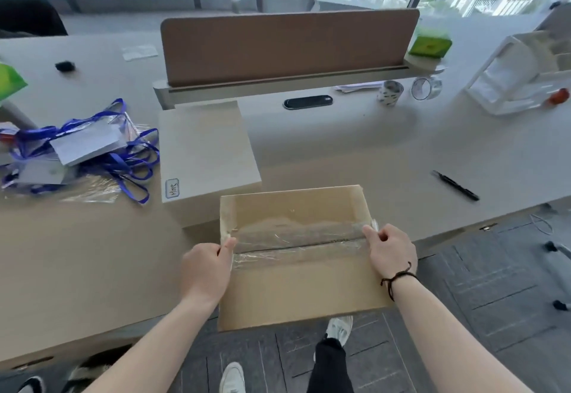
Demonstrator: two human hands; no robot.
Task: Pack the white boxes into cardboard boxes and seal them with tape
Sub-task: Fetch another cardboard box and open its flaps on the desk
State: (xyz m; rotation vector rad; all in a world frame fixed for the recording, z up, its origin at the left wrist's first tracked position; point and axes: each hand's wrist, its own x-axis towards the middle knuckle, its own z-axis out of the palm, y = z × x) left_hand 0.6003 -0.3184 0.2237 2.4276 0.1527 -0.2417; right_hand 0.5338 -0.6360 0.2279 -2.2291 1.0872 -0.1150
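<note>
Scene: cardboard box (296,256) is seen from above, set on the near edge of a desk (340,151), its front part overhanging the floor.
Seam: the two closed flaps meet in a line running left to right, and a clear tape strip (296,243) is laid along it.
Left hand (205,272): thumb and fingers are curled, and the tape's left end is pinched at the box's left edge.
Right hand (391,249): fingers are curled, and the tape's right end is pressed at the right edge.
Key relation: the strip's long axis lies straight between the hands, each equally near its own end.
Step judged: the ends are probably to be folded down the sides.
Nearby: a white box (207,151) is touching the carton's far left corner; a tape roll (426,88) stands well apart.
</note>
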